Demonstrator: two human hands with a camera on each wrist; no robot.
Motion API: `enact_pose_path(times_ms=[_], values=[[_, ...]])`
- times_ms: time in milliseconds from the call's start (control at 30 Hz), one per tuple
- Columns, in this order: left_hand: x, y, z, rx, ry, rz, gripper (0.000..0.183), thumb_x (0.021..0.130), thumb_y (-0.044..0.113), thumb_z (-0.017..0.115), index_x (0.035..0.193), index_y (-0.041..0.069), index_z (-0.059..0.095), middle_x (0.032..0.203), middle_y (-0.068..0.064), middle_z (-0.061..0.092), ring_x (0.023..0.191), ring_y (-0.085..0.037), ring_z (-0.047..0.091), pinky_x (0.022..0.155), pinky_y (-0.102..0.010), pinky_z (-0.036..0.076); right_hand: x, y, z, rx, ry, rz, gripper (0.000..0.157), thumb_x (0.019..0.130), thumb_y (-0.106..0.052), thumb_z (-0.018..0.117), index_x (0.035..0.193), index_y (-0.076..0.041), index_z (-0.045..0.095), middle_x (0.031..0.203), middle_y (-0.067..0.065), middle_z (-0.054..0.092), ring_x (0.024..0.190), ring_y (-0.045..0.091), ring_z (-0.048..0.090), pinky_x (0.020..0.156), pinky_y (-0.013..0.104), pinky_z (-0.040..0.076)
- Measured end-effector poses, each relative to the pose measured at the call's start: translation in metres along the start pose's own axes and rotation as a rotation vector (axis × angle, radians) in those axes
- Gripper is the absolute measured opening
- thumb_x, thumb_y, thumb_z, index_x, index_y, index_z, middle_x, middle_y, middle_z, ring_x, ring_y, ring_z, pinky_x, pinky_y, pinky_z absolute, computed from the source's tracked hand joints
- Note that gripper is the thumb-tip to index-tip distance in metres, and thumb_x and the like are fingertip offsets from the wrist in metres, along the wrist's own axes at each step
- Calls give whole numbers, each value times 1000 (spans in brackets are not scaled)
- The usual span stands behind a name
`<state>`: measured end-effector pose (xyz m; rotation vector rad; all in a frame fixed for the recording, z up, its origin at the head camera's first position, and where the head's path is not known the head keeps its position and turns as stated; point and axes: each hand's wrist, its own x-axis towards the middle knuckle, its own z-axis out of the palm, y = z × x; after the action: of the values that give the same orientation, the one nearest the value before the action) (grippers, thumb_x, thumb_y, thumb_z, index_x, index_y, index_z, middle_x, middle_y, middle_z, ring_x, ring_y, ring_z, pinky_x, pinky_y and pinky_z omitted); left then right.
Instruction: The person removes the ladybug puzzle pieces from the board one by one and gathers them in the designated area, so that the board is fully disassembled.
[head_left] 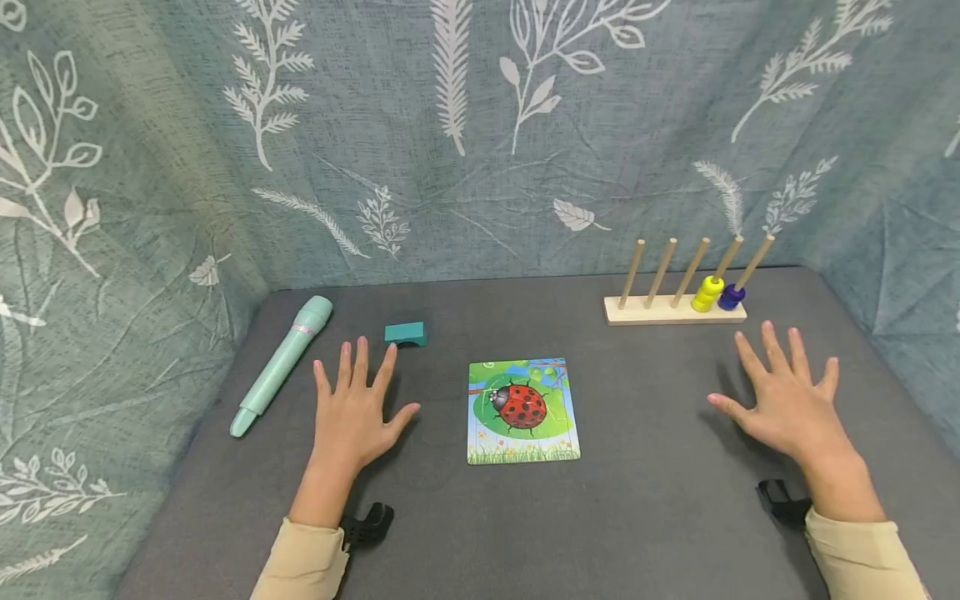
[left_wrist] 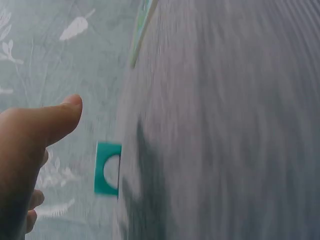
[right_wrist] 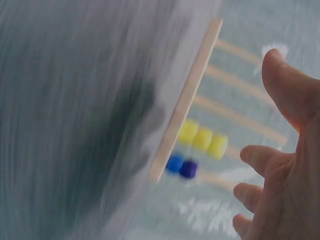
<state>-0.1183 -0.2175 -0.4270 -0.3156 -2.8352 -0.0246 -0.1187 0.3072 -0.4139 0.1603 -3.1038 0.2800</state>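
My left hand (head_left: 351, 425) is spread over the left part of the table, holding nothing. Just beyond its fingertips lies a teal arched block (head_left: 405, 333), whose cut-out shows in the left wrist view. My right hand (head_left: 795, 408), fingers spread and holding nothing, is at the right, in front of a wooden peg stand (head_left: 675, 312). On the stand's fourth peg from the left sit yellow beads (head_left: 707, 294); the rightmost peg carries blue beads (head_left: 732, 297). Between the hands lies a square ladybug puzzle (head_left: 523, 411), its picture facing up.
A mint-green microphone-shaped toy (head_left: 281, 367) lies slanted at the left of the dark grey table (head_left: 510, 533). Green-blue cloth (head_left: 420, 208) with white leaf prints hangs behind the table and along both sides. Each wrist wears a black camera mount (head_left: 367, 525).
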Motion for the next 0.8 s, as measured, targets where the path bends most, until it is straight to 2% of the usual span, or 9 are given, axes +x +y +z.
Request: enact_pose_path(times_ms=[233, 400, 600, 800], values=[[16, 30, 4, 1, -11, 63, 85, 83, 61, 58, 151, 18, 29, 154, -21, 24, 144, -38, 20, 115, -67, 7, 14, -39, 11, 22, -21, -131, 93, 87, -60, 55, 152, -6, 17, 157, 24, 2, 142, 48, -4, 105, 77, 1], [29, 56, 9, -9, -37, 130, 85, 84, 61, 58, 151, 18, 29, 156, -18, 23, 144, -35, 21, 115, -65, 11, 27, -69, 17, 48, -25, -218, 92, 87, -56, 59, 151, -3, 21, 157, 23, 10, 144, 44, 6, 110, 71, 9], [42, 86, 15, -109, -126, 215, 81, 89, 58, 54, 153, 18, 24, 157, -17, 17, 146, -33, 17, 117, -60, 16, 43, -105, 28, 226, -44, -340, 85, 88, -40, 66, 148, 3, 25, 155, 23, 20, 141, 42, 22, 112, 58, 28], [51, 110, 21, -222, -170, 283, 79, 91, 52, 55, 152, 12, 24, 157, -18, 18, 145, -31, 18, 118, -53, 21, 55, -132, 36, 366, -114, -394, 78, 89, -31, 67, 147, 3, 29, 151, 22, 30, 138, 40, 31, 112, 56, 31]])
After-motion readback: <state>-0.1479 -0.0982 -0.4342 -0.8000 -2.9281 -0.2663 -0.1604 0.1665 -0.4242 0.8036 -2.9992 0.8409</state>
